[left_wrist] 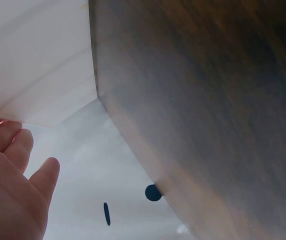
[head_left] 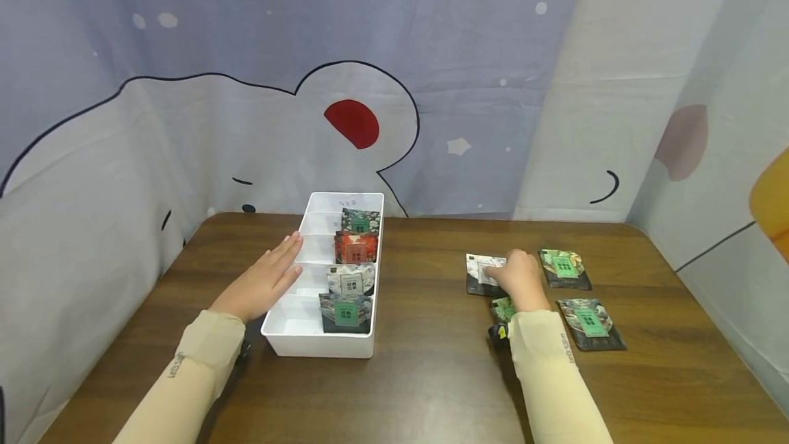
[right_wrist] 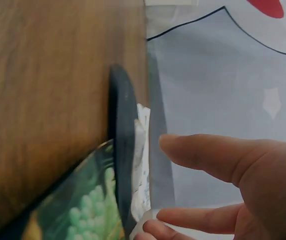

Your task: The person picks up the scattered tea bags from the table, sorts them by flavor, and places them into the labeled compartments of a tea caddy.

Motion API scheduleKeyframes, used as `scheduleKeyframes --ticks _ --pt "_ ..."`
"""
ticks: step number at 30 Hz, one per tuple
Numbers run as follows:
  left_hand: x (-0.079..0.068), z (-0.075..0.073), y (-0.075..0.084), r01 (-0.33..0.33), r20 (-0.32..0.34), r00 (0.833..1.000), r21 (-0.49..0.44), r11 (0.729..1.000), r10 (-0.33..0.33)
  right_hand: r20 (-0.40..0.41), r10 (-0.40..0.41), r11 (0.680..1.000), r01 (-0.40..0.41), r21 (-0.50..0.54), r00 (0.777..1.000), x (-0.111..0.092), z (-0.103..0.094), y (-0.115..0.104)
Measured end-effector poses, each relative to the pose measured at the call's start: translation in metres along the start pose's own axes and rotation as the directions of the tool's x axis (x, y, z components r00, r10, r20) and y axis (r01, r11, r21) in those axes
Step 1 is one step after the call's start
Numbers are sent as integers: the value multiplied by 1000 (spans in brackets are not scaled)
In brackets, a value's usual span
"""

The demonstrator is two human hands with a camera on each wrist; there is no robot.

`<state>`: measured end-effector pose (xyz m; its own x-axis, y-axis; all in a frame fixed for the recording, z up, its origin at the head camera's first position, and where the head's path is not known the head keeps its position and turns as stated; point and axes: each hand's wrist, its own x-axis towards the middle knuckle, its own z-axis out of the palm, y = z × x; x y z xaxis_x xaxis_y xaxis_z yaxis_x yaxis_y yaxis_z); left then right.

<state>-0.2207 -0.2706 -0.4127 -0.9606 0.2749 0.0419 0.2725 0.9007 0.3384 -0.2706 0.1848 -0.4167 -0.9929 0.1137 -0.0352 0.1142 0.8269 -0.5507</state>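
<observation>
My left hand (head_left: 265,283) is at the left wall of a white divided box (head_left: 286,347), its fingers straight and fingertips right at the rim. In the left wrist view its fingers (left_wrist: 19,150) overlap the box's lower edge. My right hand (head_left: 520,281) is over a white-and-black sachet (head_left: 477,273) on the table, thumb spread from the fingers. In the right wrist view the thumb (right_wrist: 198,150) stands apart from the white sachet (right_wrist: 142,170), while the fingertips are at its edge. A green sachet (head_left: 502,308) lies partly hidden under my right wrist.
Two green-labelled sachets (head_left: 564,267) (head_left: 592,324) lie at the right of the wooden table (head_left: 431,389). Inside the box, sachets stand in separate compartments: dark green (head_left: 360,221), red (head_left: 355,249), white (head_left: 351,279) and green (head_left: 345,314). A patterned curtain (head_left: 468,88) hangs behind the table.
</observation>
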Motion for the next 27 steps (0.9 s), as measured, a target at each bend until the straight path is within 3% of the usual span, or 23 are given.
scheduleKeyframes --ticks 9,19,27 --pt "-1 0 0 -1 -1 1000 -7 1000 1 46 88 996 -86 -26 995 -2 6 2" --pt "-1 -1 1 -1 1 1000 -11 1000 1 65 138 989 -141 39 988 0 9 -1" --pt "0 -1 2 2 2 1000 -16 1000 -2 34 96 989 -99 109 995 5 10 4"
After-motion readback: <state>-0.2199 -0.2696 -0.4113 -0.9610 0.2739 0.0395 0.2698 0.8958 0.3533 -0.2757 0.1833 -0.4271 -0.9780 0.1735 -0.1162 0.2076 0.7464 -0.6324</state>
